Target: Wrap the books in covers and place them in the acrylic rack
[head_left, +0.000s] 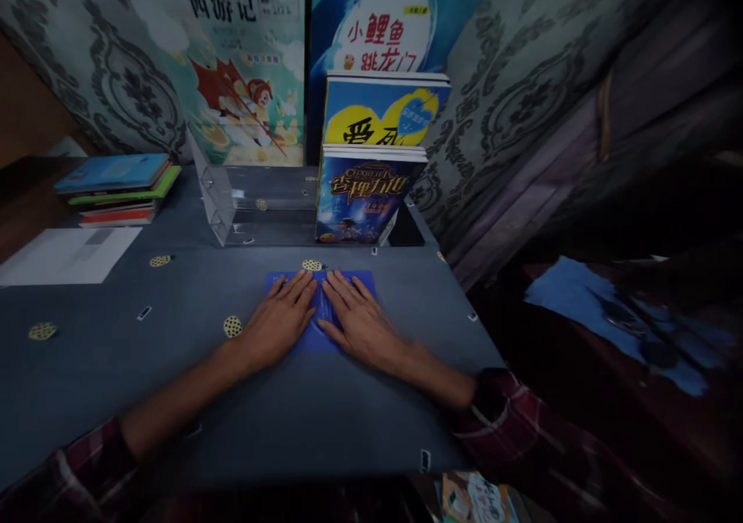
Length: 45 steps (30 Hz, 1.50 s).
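Note:
A flat blue rectangle (319, 337), which could be a thin book or a sheet, lies on the grey tablecloth near the middle of the table. My left hand (285, 314) rests flat on its left half, fingers stretched out and pointing away from me. On its right half my right hand (363, 318) lies flat too, the thumb angled inward. The two hands nearly meet at the fingertips, and between them a narrow strip of the blue surface shows pale marks. Most of the cover is hidden under my palms. Neither hand grips anything.
Just behind stands a clear acrylic book stand (217, 198) with several upright books, a dark blue one (365, 198) in front. A stack of books (121, 186) and a white paper (66, 256) lie at left. Blue cloth (580, 299) lies off the table at right.

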Each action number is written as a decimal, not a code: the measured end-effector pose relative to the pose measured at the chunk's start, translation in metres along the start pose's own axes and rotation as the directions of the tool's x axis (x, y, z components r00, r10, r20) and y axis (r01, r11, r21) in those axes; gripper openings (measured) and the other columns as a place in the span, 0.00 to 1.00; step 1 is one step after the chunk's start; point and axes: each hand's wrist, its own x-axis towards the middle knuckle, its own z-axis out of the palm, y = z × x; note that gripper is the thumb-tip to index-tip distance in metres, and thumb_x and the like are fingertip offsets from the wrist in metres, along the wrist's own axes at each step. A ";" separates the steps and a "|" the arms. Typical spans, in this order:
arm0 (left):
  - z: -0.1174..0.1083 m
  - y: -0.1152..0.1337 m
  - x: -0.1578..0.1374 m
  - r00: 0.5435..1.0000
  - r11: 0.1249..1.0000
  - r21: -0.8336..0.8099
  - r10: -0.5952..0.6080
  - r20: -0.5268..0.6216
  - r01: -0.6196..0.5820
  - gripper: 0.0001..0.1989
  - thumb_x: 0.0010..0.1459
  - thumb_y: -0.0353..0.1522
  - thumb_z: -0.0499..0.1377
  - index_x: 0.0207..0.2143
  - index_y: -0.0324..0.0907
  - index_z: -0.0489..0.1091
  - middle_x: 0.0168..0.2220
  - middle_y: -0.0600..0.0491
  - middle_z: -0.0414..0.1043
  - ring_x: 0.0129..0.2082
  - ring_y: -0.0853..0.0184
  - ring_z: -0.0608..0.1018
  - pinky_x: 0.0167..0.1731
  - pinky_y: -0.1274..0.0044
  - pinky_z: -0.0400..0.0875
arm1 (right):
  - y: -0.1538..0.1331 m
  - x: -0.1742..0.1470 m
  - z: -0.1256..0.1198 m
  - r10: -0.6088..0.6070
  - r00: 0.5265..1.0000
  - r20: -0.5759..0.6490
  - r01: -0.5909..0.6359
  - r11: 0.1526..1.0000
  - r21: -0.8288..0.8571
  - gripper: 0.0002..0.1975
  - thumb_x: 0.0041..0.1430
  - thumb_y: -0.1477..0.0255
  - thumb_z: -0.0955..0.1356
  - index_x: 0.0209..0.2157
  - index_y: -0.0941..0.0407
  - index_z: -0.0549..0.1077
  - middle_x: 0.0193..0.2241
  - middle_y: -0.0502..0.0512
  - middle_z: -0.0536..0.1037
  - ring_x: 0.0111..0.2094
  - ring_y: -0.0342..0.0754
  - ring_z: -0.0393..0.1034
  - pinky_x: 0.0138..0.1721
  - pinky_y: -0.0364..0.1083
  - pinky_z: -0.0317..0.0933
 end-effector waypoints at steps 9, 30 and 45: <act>0.011 0.022 0.019 0.999 0.999 0.024 0.048 0.004 -0.048 0.26 0.74 0.36 0.41 0.68 0.36 0.58 0.70 0.39 0.57 0.72 0.59 0.58 0.69 0.59 0.55 | 0.017 -0.027 -0.004 0.037 0.999 -0.033 -0.039 0.997 -0.071 0.32 0.72 0.60 0.61 0.69 0.64 0.59 0.69 0.71 0.61 0.71 0.61 0.53 0.70 0.65 0.51; -0.007 0.006 -0.007 0.995 0.982 0.161 -0.096 -0.030 0.100 0.23 0.72 0.34 0.45 0.63 0.36 0.66 0.66 0.37 0.65 0.66 0.50 0.68 0.61 0.54 0.63 | -0.013 0.005 -0.013 -0.055 0.996 0.076 0.054 0.998 0.018 0.37 0.70 0.59 0.65 0.71 0.63 0.53 0.70 0.71 0.59 0.73 0.61 0.48 0.70 0.66 0.50; 0.003 0.002 -0.007 0.992 0.965 0.248 -0.055 -0.115 0.083 0.22 0.72 0.34 0.47 0.63 0.36 0.67 0.65 0.37 0.67 0.64 0.50 0.71 0.59 0.54 0.67 | 0.014 -0.015 -0.012 0.059 0.998 0.020 -0.060 0.996 0.059 0.41 0.70 0.51 0.62 0.72 0.63 0.50 0.70 0.72 0.57 0.73 0.62 0.47 0.71 0.66 0.48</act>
